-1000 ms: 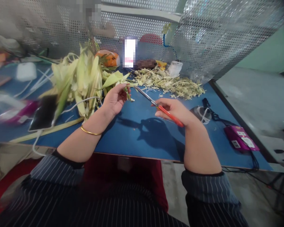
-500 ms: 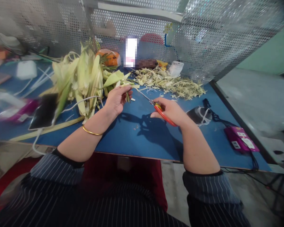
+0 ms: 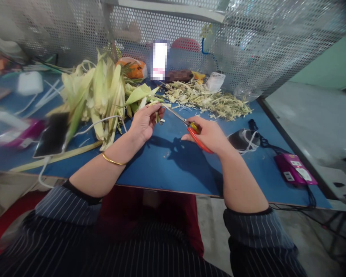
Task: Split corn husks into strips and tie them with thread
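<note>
My left hand (image 3: 146, 122) pinches a pale green strip of corn husk (image 3: 158, 117) between thumb and fingers. In my right hand (image 3: 209, 135) are red-handled scissors (image 3: 196, 139), their blades pointing up and left to the husk at my left fingertips. Whether the blades touch the husk is too small to tell. Behind my left hand lies a large heap of whole corn husks (image 3: 99, 92), with a broad green leaf (image 3: 140, 94) at its right side. Farther back on the right spreads a pile of cut husk strips (image 3: 207, 100).
A phone (image 3: 51, 134) with a white cable lies at the left. A lit, blurred-out screen (image 3: 159, 60) stands at the back by an orange packet (image 3: 134, 67). A purple power strip (image 3: 295, 169) and a dark cable-wrapped object (image 3: 243, 139) are at right. Perforated metal panels (image 3: 173, 29) border the table.
Both hands keep nearly the same place, with the scissors still at the husk strip. The view has shifted slightly.
</note>
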`<action>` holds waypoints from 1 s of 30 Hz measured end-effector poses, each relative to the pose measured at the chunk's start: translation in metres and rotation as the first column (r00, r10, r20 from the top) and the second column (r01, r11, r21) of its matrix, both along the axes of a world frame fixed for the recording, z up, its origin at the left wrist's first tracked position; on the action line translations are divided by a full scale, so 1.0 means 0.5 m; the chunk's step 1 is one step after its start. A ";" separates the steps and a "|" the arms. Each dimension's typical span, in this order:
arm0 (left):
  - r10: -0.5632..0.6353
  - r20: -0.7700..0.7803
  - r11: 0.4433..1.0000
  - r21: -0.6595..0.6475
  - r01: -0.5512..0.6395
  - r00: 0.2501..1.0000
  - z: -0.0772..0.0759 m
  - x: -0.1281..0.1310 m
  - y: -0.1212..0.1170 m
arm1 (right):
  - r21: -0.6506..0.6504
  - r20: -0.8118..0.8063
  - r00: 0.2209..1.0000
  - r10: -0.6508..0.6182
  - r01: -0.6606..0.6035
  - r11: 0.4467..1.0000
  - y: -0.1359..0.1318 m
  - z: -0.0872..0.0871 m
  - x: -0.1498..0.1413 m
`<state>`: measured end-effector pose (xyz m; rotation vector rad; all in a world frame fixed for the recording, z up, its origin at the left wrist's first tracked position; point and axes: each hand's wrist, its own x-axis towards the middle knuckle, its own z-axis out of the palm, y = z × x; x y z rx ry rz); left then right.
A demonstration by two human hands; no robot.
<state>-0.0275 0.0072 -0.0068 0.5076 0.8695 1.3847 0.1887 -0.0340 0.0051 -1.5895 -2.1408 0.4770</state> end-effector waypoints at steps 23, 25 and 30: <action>-0.020 -0.050 0.998 0.063 0.023 0.999 -0.019 0.008 -0.002 | 0.096 -0.007 1.000 0.022 -0.021 0.995 0.001 -0.008 -0.003; -0.025 -0.044 0.998 0.062 0.027 0.999 -0.018 0.008 -0.003 | 0.090 0.002 1.000 0.019 -0.019 0.996 0.001 -0.008 -0.001; -0.031 -0.072 0.998 0.043 0.035 0.997 -0.016 0.007 -0.003 | 0.082 0.005 1.000 0.006 -0.006 0.997 0.003 -0.010 0.003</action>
